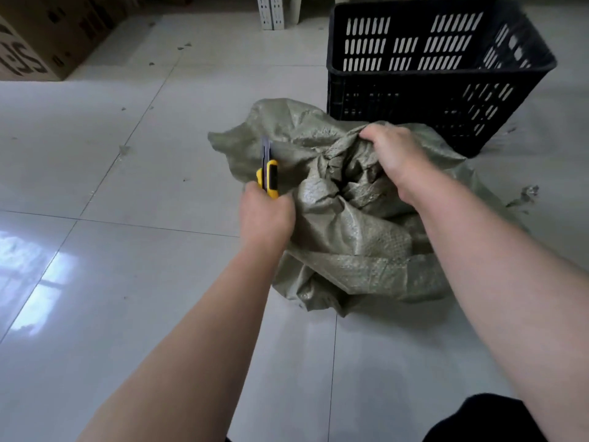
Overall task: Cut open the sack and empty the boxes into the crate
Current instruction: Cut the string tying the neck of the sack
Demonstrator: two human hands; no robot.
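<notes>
A pale tiled floor (127,250) carried everything. A black slotted crate (430,65) stood toward its far right, with a brown cardboard carton (38,36) at the far left corner. The grey-green woven sack (350,237) lay crumpled on the tiles just in front of the crate, its far edge touching the crate's base. The right hand (393,154) was closed on a gathered bunch of sack fabric near the top. The left hand (266,212) was wrapped tight around a yellow-and-black utility knife (269,177), blade extended away from the person, against the sack's left edge. No boxes showed.
</notes>
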